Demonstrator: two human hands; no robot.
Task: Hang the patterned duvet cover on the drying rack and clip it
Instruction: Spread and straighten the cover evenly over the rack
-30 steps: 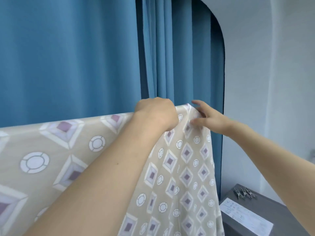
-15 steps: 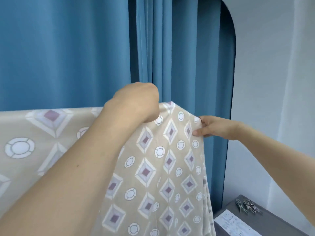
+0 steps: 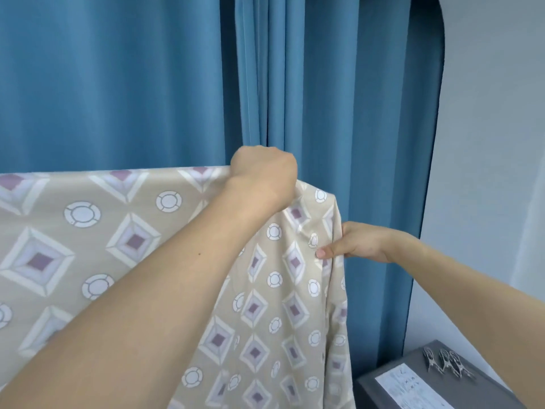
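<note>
**Mostly draped: duvet cover held at top edge and side**

Now both hands are on the patterned duvet cover (image 3: 141, 240), which hangs spread across the lower left and centre of the view. It's beige w/ purple-centred diamonds and white ring motifs. Its top edge runs roughly level from the far left up to the left hand (image 3: 264, 175), then drops away in a slope toward the right hand (image 3: 358, 245). Whatever carries the cloth is hidden under it, so the rack itself can't be made out.

Left hand: fist-like, fingers curled over the top edge of the cover, gripping it at the highest point. Forearm crosses the cloth diagonally from the lower left.

Right hand: lower and to the right of the left one, at the cover's hanging side edge. Thumb lies on the front of the fabric, other fingers go behind it, i.e. pinching the edge. Fabric below this hand falls in loose vertical folds.

Behind both hands hangs a blue curtain (image 3: 118, 84), pleated, w/ a pale wall (image 3: 486, 143) to the right of it.

Below the right forearm, bottom right corner: a grey box (image 3: 486, 388) w/ a white printed label (image 3: 413, 388) on top. Metal clips (image 3: 445, 366) lie in a small cluster on the box, beside the label, well apart from either hand.
</note>
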